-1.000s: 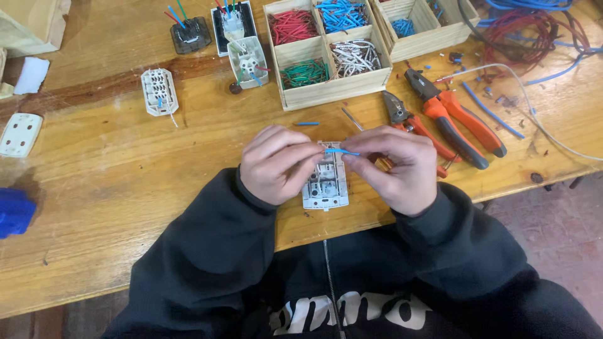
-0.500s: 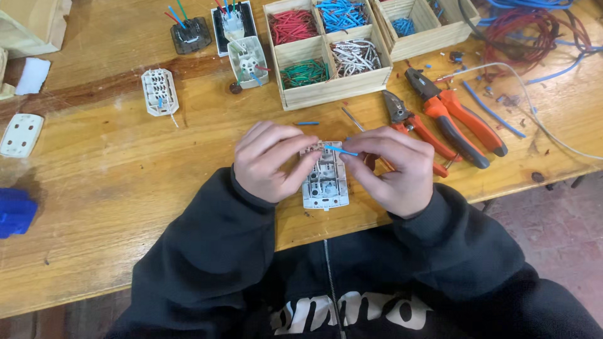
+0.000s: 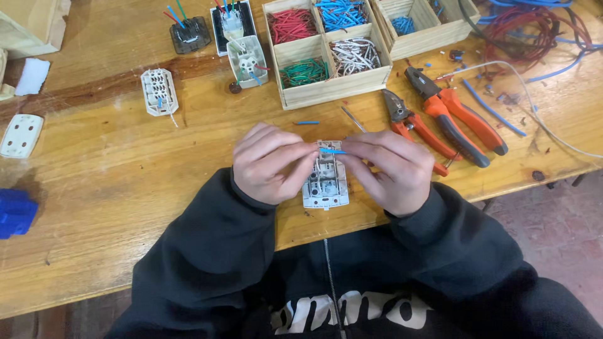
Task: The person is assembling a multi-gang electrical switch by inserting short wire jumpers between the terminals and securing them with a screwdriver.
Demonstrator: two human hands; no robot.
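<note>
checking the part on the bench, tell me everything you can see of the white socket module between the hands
The white socket module is a small rectangular plastic block, back side up, showing grey inner slots and terminals. It lies flat on the wooden table near its front edge. The left hand and right hand flank its top end, holding a short blue wire over it.

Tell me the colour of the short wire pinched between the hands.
Blue wire, clearest in the head view.

Between your two hands the white rectangular plastic socket module [image 3: 325, 182] lies flat on the bench, its open back with terminals facing up, long axis running away from you. Just above it, at your fingertips, a short blue insulated wire piece [image 3: 333, 151] lies crosswise over its far end.
</note>
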